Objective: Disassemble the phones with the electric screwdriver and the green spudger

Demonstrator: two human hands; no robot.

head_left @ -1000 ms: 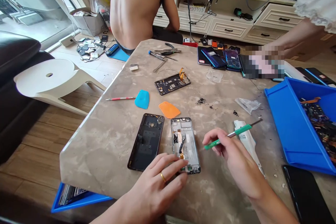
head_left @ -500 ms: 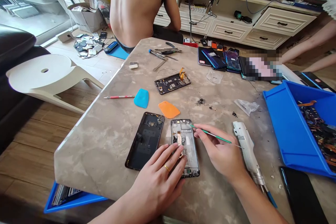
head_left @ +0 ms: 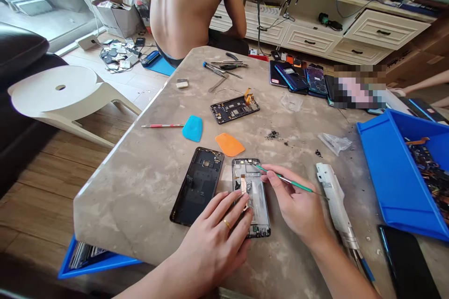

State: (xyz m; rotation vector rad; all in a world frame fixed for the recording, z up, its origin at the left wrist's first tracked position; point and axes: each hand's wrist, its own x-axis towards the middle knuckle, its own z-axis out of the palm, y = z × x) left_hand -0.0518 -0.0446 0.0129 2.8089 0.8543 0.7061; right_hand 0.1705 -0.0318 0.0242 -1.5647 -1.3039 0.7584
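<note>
An opened phone frame [head_left: 257, 198] lies flat on the table, its inner side facing up. My left hand [head_left: 220, 224], with a gold ring, rests over its lower left part, fingers stretched out. In my right hand [head_left: 294, 203] is a thin green pry tool [head_left: 294, 183], pinched between thumb and fingers, its tip at the top edge of the frame. A black phone back cover [head_left: 198, 187] lies just left of the frame. Farther off sits another opened phone [head_left: 235, 110] with an orange flex cable standing up at one corner.
Orange [head_left: 229, 144] and blue [head_left: 192, 128] opening picks lie beyond the covers, beside a red pen [head_left: 163, 125]. A white hand-held tool [head_left: 333, 201], a dark phone [head_left: 409, 261] and a blue bin [head_left: 382, 173] of parts stand right. A person [head_left: 196, 9] sits beyond the table.
The whole view has shifted slightly, so the table's things appear a little farther right. At the right edge, another person's arm has drawn lower and farther right. My hands keep nearly the same pose.
</note>
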